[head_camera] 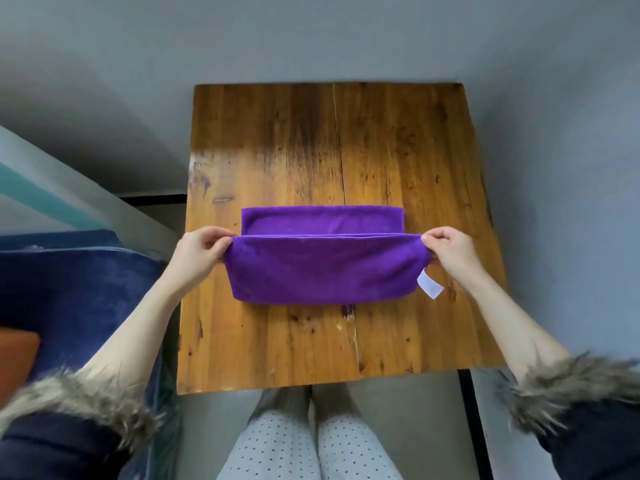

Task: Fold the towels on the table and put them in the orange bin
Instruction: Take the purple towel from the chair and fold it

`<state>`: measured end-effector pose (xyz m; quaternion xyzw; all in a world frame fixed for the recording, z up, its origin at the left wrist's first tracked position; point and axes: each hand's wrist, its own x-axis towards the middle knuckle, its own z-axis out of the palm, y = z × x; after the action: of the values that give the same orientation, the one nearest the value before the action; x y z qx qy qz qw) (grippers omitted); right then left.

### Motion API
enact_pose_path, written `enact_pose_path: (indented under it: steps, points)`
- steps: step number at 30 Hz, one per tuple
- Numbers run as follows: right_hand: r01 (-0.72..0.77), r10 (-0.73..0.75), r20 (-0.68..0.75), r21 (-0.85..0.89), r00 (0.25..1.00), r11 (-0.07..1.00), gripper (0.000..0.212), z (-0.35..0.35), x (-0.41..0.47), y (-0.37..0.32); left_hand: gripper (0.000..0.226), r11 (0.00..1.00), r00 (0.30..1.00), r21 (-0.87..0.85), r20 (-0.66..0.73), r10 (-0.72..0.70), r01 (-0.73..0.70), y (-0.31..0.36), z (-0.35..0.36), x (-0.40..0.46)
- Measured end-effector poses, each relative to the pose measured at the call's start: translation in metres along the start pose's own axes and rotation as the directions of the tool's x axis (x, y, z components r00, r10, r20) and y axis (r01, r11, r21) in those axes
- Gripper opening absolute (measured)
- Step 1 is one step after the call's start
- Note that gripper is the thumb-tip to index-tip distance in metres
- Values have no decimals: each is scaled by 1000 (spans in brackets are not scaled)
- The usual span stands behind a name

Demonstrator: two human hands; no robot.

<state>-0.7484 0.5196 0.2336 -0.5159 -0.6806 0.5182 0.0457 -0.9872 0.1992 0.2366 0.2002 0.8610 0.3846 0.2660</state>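
Head view: purple towel [325, 268] mid-desk [398, 150], already doubled, long axis running left-right across the desk. Lifted near flap held taut between both hands; far strip [322, 220] lying flat on the wood behind it. White tag [430, 287] hanging off the right end, low.

Left hand [197, 258] at the left end, fingers [225, 237] pinching the top corner of the flap. Right hand [450, 251] at the right end, fingers [426, 239] pinching the matching corner. Both pinches closed on cloth, nothing spread. Hands level, roughly equal reach, one per short edge, so neither arm nearer.

Key relation: held edge parallel to the far strip's near edge and just nearside of it, raised. Folded bottom of the flap touching the desk toward the body. Likely step: laying the flap forward or back to finish this fold, then a crosswise fold bringing one short end to the other along the long axis.

Orange bin: only an orange corner [17, 355] visible at far left edge, beside blue fabric [79, 289]; can't confirm as the bin. If so, left hand on the closer side for the drop-off.

Risk: uneven pull skewing the edges.
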Motion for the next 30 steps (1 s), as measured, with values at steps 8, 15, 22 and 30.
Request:
enact_pose_path:
  steps: [8, 15, 22, 30]
  points:
    - [55, -55, -61, 1, 997, 998, 6, 32, 72, -4, 15, 998, 991, -15, -121, -57, 56, -4, 17, 69]
    - [33, -38, -98, -48, 994, 998, 5, 47, 106, 13, 12, 995, 989, 57, -129, -72, 80, -19, 29, 101]
    - [46, -60, -148, -98, 987, 994, 6, 60, 124, 20, 18, 991, 982, 122, -188, -24, 48, -38, 46, 120]
    - [149, -255, -420, -268, 871, 952, 23, 76, 113, 10, 28, 908, 921, 413, -379, 94, 77, -46, 70, 123]
